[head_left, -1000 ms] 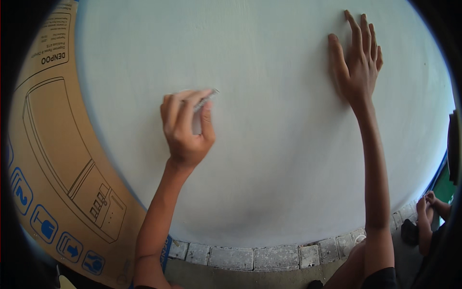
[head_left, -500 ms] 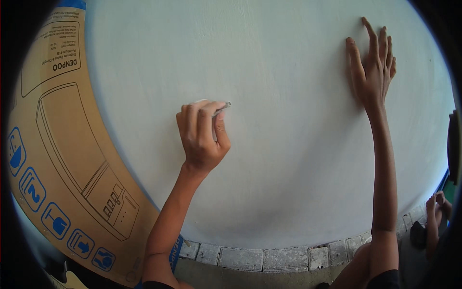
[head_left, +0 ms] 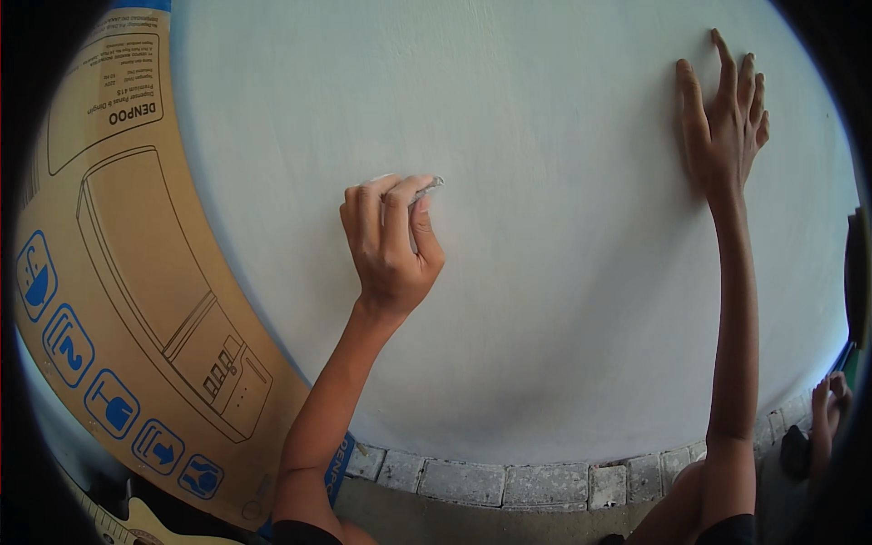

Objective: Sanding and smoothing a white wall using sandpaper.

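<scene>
My left hand [head_left: 392, 238] is closed around a small, whitish-grey folded piece [head_left: 431, 188], and its fingertips press it to a pale white wall [head_left: 545, 272]. Only the end of the piece shows beyond the fingers, so its kind cannot be told. Farther to the right and higher up, my right hand [head_left: 727, 127] rests against the same wall with the fingers spread. Nothing is in it. Both forearms reach up from the lower edge.
A large brown cardboard box panel [head_left: 136, 263] with blue symbols and a line drawing stands along the left. Grey paving blocks [head_left: 454, 482] line the wall's foot. Part of a guitar [head_left: 145, 525] shows at lower left, and another person's limb [head_left: 825, 413] at lower right.
The whole view has shifted a little, so things appear farther right. My left hand has slid slightly upward on the wall with the piece; my right hand stays spread there.
</scene>
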